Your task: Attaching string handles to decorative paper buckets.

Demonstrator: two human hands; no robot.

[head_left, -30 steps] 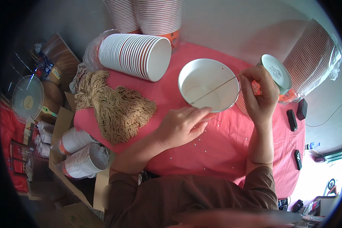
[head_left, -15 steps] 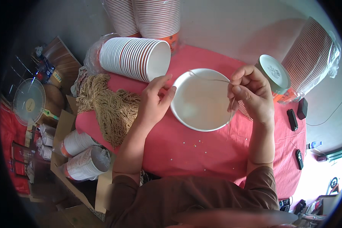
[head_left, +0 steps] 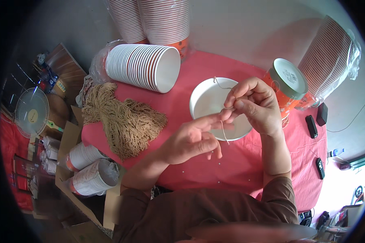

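Note:
My right hand [head_left: 258, 106] is closed in a pinch on a thin beige string [head_left: 225, 133], above a round white tub [head_left: 194, 95]. One end of the string rises past the tub's far rim; the other dangles in front of its near side. My left hand [head_left: 190, 141] comes in from the left with its fingers stretched out and apart. Its fingertips reach the right fingertips by the string, and the exact contact is hard to see. Left of the tub lies a heap of beige strings [head_left: 127, 125].
A stack of white paper tubs [head_left: 144, 67] lies on its side on the red tablecloth [head_left: 239, 170]. An orange tub [head_left: 288, 79] stands upside down at right, by a wrapped leaning stack [head_left: 326, 60]. Small black devices [head_left: 311, 126] lie farther right. A cardboard box [head_left: 69, 133] holds more tubs.
My left hand has left the tub's rim and moved right and nearer me, up to the right fingers. My right hand has shifted slightly left with the string. The orange tub shows more.

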